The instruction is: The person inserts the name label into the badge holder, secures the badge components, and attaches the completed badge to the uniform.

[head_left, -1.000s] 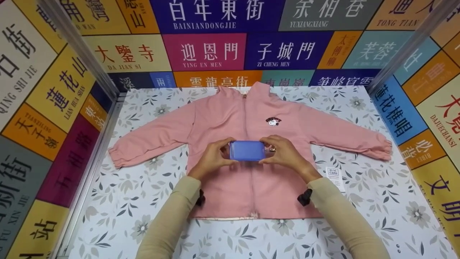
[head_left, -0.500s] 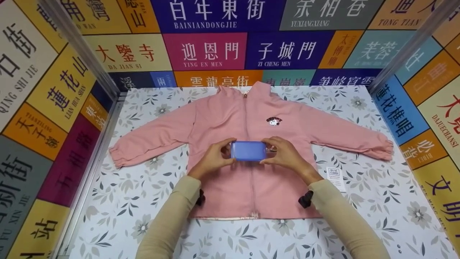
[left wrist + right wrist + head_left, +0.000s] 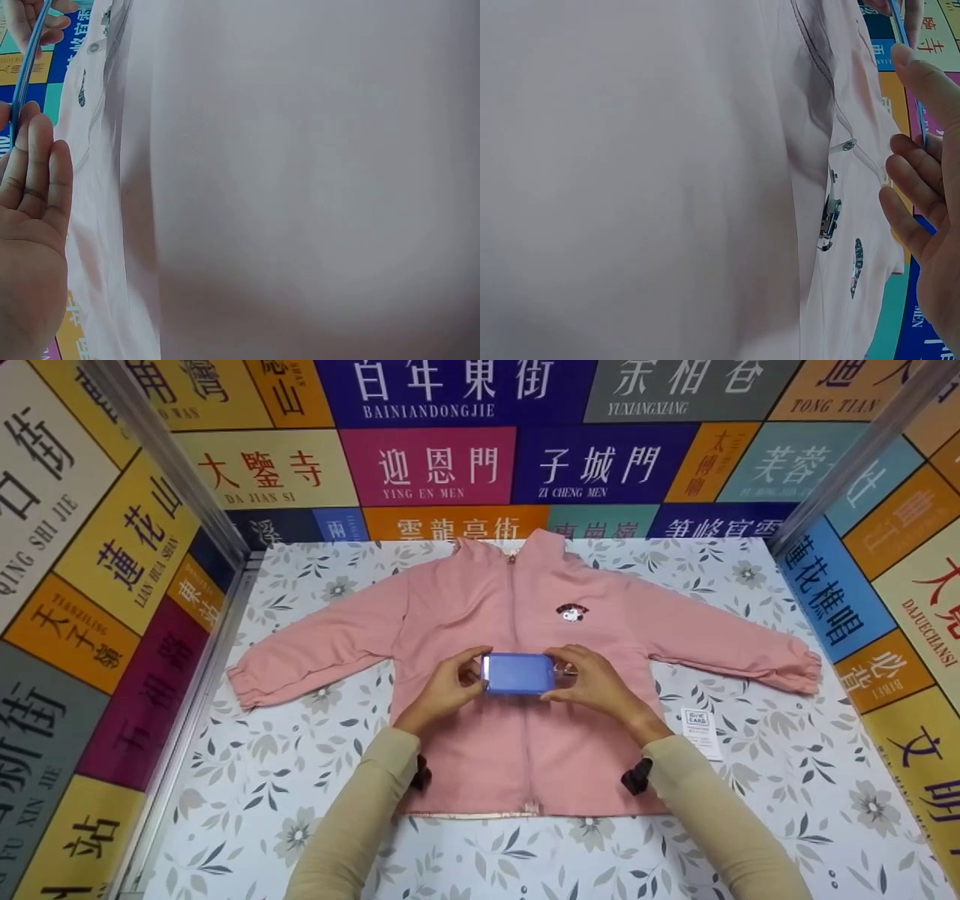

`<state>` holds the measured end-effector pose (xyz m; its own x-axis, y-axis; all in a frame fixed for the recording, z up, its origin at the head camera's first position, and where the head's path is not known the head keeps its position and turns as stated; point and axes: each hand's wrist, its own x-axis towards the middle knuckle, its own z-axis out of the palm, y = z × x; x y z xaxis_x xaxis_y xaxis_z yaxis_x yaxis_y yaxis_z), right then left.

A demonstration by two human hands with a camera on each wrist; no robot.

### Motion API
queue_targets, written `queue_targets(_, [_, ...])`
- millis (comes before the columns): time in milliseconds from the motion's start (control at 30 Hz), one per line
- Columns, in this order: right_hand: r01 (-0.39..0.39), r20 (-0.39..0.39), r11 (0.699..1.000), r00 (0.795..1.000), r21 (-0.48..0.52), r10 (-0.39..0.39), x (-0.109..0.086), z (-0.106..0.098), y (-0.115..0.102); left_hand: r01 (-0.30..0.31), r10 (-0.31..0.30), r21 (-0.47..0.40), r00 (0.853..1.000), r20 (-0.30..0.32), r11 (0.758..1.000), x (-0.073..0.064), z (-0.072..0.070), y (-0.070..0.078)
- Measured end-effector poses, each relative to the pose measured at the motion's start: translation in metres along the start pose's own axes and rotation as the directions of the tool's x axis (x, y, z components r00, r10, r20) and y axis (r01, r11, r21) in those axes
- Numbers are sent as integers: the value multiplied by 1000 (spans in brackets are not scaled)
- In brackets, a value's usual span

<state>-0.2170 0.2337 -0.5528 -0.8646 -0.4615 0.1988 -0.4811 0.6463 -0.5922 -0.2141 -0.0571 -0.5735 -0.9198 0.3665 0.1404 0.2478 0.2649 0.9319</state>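
Observation:
Between my two hands, over the middle of a pink zip jacket (image 3: 465, 600), is a small flat blue rectangular case (image 3: 519, 673). My left hand (image 3: 441, 684) pinches its left end with thumb above and below fingers spread along the edge. The right hand (image 3: 598, 684) grips the opposite end the same way. Seen edge-on, the case (image 3: 28, 64) is a thin blue strip in the left wrist view. A metal clasp (image 3: 829, 221) shows before the jacket in the right wrist view. The jacket lies front up, sleeves spread, with a small dog badge (image 3: 572, 613) on its chest.
A white printed card (image 3: 700, 733) lies right of the jacket's lower side. Floral white cloth (image 3: 285, 780) covers the tabletop. Colourful lettered panels (image 3: 427, 465) wall in the back and both sides, with metal posts (image 3: 184, 457) at the corners.
Both hands keep their hold and stay almost in place. The blue case has tipped slightly, and a bright glint now shows along its left edge.

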Motion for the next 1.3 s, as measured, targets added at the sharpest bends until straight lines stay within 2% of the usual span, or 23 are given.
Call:
queue_targets(133, [-20, 4, 1000, 1000, 15, 20, 0, 0, 1, -10, 10, -1, 1000, -10, 1000, -1, 1, 2])
queue_targets(233, [-35, 6, 999, 999, 18, 34, 0, 0, 1, -22, 22, -11, 1000, -3, 1000, -3, 0, 8])
queue_targets(400, [-53, 11, 998, 999, 22, 52, -1, -1, 2, -27, 30, -83, 999, 35, 996, -7, -5, 27])
queue_targets(533, [-55, 9, 998, 998, 26, 55, -1, -1, 2, -18, 24, -146, 999, 43, 989, -8, -8, 31])
queue_targets(733, [-17, -4, 999, 1000, 29, 18, -1, -2, 2, -1, 9, -194, 999, 44, 981, -7, -8, 28])
queue_targets(1000, [-6, -21, 999, 1000, 40, 7, -2, -1, 4, -9, 20, -165, 998, 66, 986, -7, -9, 29])
queue_targets(1233, [-10, -13, 997, 1000, 82, 11, -2, -3, 2, 7, -2, -79, 998, 62, 997, -1, -3, 5])
queue_targets(1300, [-13, -13, 997, 1000, 73, 14, -2, -3, 2, 14, -10, -76, 998, 55, 997, 0, -2, 3])
